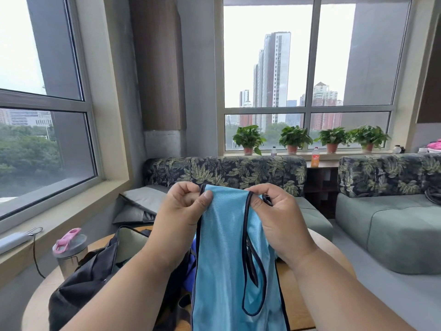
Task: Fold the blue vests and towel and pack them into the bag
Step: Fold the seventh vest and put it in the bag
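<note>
A light blue vest point(224, 259) with dark trim hangs in the air in front of me, over the round wooden table point(296, 304). My left hand point(183, 211) pinches its top edge on the left, thumb over the fabric. My right hand point(276, 218) grips the top edge and dark strap on the right. A black bag point(90, 275) lies open on the table's left part, below my left forearm. A darker blue piece of cloth point(191, 266) shows between the bag and the vest, mostly hidden.
A steel bottle with a pink lid point(69, 249) stands at the table's left edge. Sofas with leaf-pattern backs point(224, 173) and green seats point(391, 225) stand behind. Several potted plants point(294, 139) line the window sill. A grey cushion point(140, 204) lies at the corner.
</note>
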`<state>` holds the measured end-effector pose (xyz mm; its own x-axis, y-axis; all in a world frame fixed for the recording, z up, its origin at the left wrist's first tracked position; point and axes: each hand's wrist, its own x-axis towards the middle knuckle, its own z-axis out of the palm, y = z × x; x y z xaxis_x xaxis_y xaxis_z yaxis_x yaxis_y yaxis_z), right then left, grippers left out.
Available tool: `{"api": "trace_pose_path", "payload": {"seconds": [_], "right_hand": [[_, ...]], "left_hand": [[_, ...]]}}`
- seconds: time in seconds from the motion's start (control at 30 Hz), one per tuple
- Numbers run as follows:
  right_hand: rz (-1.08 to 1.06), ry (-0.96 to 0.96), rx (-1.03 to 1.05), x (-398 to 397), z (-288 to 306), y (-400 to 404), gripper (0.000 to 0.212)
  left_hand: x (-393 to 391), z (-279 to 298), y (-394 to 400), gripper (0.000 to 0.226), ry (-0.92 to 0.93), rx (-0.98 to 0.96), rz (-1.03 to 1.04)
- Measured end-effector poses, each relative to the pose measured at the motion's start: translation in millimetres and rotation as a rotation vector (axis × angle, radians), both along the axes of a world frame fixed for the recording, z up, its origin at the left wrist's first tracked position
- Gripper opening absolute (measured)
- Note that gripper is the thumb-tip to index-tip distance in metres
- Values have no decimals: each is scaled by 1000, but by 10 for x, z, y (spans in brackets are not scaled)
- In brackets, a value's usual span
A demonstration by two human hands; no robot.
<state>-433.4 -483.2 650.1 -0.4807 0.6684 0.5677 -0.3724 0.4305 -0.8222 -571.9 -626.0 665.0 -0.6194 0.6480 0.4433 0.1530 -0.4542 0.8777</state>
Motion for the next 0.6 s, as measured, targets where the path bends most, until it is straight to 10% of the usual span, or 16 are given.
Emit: {"api": "trace_pose_path", "payload": {"seconds": [0.6], "right_hand": [[149, -29, -12, 172, 288, -130, 5]], "left_hand": [[41, 261, -113, 39, 5, -77, -247]]}}
